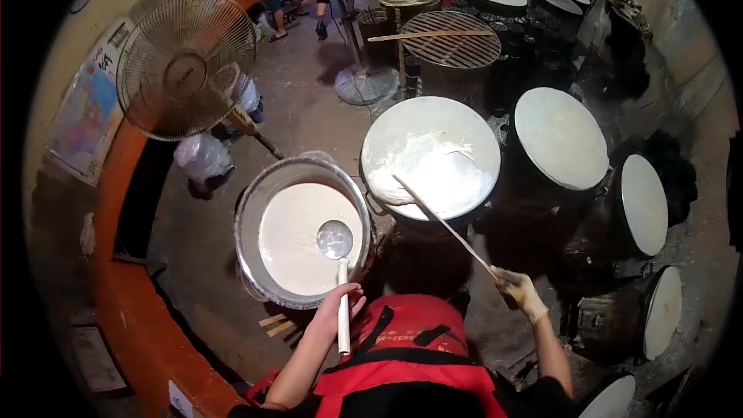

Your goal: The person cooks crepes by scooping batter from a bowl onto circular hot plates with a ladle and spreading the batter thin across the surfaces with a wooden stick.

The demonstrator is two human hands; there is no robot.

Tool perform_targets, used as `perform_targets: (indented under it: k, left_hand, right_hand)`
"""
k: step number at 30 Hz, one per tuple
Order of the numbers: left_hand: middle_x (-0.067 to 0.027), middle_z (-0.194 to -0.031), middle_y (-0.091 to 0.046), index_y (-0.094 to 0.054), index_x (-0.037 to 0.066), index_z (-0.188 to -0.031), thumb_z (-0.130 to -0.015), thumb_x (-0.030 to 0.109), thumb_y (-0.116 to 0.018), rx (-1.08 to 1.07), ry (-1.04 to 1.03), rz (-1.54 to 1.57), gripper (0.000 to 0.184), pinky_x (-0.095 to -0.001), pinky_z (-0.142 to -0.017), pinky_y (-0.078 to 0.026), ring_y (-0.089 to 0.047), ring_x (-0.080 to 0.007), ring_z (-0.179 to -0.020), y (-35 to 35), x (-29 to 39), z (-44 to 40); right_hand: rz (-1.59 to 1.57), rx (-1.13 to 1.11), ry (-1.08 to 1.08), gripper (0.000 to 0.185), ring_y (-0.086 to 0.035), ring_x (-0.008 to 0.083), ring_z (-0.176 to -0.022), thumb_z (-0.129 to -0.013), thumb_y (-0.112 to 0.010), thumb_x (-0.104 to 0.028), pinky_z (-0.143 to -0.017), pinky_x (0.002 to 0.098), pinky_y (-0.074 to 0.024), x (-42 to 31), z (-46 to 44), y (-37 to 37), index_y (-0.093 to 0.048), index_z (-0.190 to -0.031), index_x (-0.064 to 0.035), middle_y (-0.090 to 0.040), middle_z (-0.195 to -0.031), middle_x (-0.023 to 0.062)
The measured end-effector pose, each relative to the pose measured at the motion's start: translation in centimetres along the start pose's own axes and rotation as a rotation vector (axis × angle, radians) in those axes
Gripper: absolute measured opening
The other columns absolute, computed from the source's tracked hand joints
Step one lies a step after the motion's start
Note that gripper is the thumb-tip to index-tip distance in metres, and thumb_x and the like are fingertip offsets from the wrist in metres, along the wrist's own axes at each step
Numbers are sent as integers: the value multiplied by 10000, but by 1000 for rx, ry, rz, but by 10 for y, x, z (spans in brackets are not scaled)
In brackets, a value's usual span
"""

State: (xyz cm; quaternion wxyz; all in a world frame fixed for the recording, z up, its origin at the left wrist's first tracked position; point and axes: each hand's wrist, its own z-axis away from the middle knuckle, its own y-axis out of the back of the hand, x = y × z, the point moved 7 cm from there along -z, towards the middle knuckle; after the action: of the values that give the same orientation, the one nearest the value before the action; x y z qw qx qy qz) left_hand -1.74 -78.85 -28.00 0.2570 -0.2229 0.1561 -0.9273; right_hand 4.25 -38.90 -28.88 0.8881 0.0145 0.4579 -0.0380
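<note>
Left to right, 12 straight ahead of you. Standing fan (186, 70) at 11, well beyond the pot. Pot (246, 232) nearer at 11, pale batter (290, 220) inside. Your ladle (334, 240) sits bowl over that batter; contact unclear. Its handle lies across your left hand (340, 310); can't tell whether the fingers close round it. If that hold is loose, a nudge could tip the ladle into the pot; a tilted bowl could drip on the rim.

At 12, just beside the pot: round griddle (464, 118), wet white mass (445, 172) spread unevenly, a fold bunched at the griddle's 8 o'clock edge. Your right hand (522, 294) is clamped on the wooden stick (449, 224), its tip at that fold. Pushing outward there could send mass over the edge; pressing hard could tear it; a slow stroke could leave it lumpy.

Second griddle (561, 139) at 1, third (644, 205) at 2, both pale-topped. A wide right elbow swing might catch the nearer drums at 3.
</note>
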Motion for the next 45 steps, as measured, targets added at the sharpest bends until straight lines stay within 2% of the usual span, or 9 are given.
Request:
perform_targets:
  k: [7,10,11,13,19,27,34,39,45]
  left_hand:
    - [2,-779,-604,-600,68,-881,-787,80,-652,138,-41,60,108,-296,-811,-493,-585,-105,-777,102,0,38]
    - [-8,-817,-599,-593,67,-901,-779,81,-669,206,-76,130,145,-299,-822,-481,-575,-110,-782,133,-6,61]
    - [-12,-833,-597,-590,67,-909,-776,82,-674,230,-75,159,158,-300,-826,-477,-571,-112,-783,142,-8,70]
    - [-9,-811,-605,-603,38,-953,-772,91,-649,248,-113,176,194,-279,-804,-483,-580,-106,-781,159,-8,80]
    - [1,-851,-574,-589,76,-948,-790,121,-668,227,-136,161,182,-270,-849,-454,-537,-101,-831,179,-7,84]
    - [-3,-838,-578,-581,76,-913,-791,115,-659,124,-114,128,150,-298,-860,-448,-545,-96,-835,131,-12,73]
    - [-2,-834,-568,-604,74,-893,-805,114,-642,52,-124,54,104,-307,-879,-438,-535,-94,-839,67,-18,70]
    - [-14,-841,-614,-635,56,-882,-810,94,-625,64,-132,41,82,-315,-842,-473,-573,-111,-813,36,-38,51]
    - [-13,-794,-599,-642,52,-865,-800,101,-643,36,-44,40,81,-309,-820,-487,-566,-129,-766,-25,-62,46]
  right_hand:
    - [-569,62,211,478,-335,42,-443,-899,-540,-302,-377,189,-272,-41,-60,-203,-428,-1334,-137,-398,-648,-69]
    - [-122,209,460,443,-544,155,-971,-899,-483,-122,-793,283,-498,-88,-159,-288,-413,-1325,-21,-482,-1279,128]
    - [75,537,880,406,-539,121,-668,-883,-498,-121,-540,288,-431,-71,-213,-305,-460,-1281,-46,-578,-908,72]
    - [-240,472,267,212,-382,118,-384,-915,-489,-304,-343,270,-315,-56,-265,-331,-565,-1045,-155,-404,-556,-21]
    - [-962,165,10,308,-374,105,-394,-841,-516,-531,-349,228,-271,-30,-149,-305,-539,-899,-229,-414,-565,-44]
    - [-914,200,92,469,-362,150,-363,-841,-442,-582,-346,282,-286,0,-142,-187,-526,-675,-152,-487,-555,6]
    - [-313,-29,147,405,-326,66,-408,-926,-492,-357,-371,226,-289,-25,-80,-207,-416,-1317,-284,-399,-587,-46]
    - [-422,128,58,227,-336,91,-373,-946,-426,-394,-339,240,-270,-20,-77,-96,-487,-892,-182,-428,-583,-28]
    - [-276,-178,-3,240,-367,94,-415,-914,-502,-362,-368,241,-296,-34,-68,-125,-527,-1104,-218,-433,-594,-31]
